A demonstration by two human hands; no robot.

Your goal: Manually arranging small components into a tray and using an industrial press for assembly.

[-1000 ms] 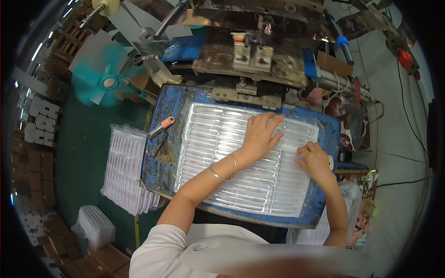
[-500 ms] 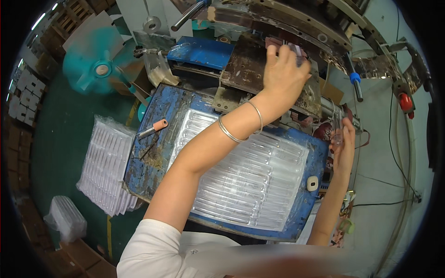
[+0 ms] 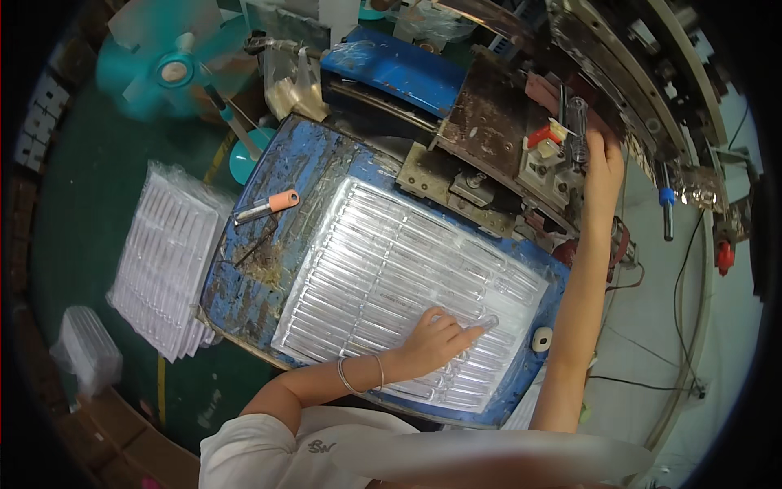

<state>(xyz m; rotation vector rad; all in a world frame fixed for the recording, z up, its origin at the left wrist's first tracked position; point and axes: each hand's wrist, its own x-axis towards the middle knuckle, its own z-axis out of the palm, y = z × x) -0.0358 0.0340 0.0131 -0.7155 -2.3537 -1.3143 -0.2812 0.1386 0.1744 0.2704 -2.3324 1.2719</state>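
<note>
My left hand [image 3: 436, 346] is low over a sheet of clear plastic tubes [image 3: 350, 261], its fingers closed on one clear tube [image 3: 489, 323] whose end pokes out past the fingertips. Silver bangles circle that wrist. Farther up and to the right, my right hand [image 3: 603, 167] reaches to the machine's metal fixture [image 3: 544, 175]. Its fingers are closed around another clear tube [image 3: 578, 122], held upright at the fixture beside a small red piece [image 3: 544, 135]. The palm side of the right hand is partly hidden.
The tubes lie on a worn blue table [image 3: 252, 269] with an orange-handled tool [image 3: 269, 207] and a small white device [image 3: 542, 339]. More packed tubes [image 3: 167, 261] are stacked at the left, below a turning teal fan [image 3: 174, 72]. Machine bars [image 3: 631, 65] overhang the upper right.
My left hand has come back from the machine down to the tubes and taken one. My right hand has moved up to the fixture with its tube. The view has shifted too.
</note>
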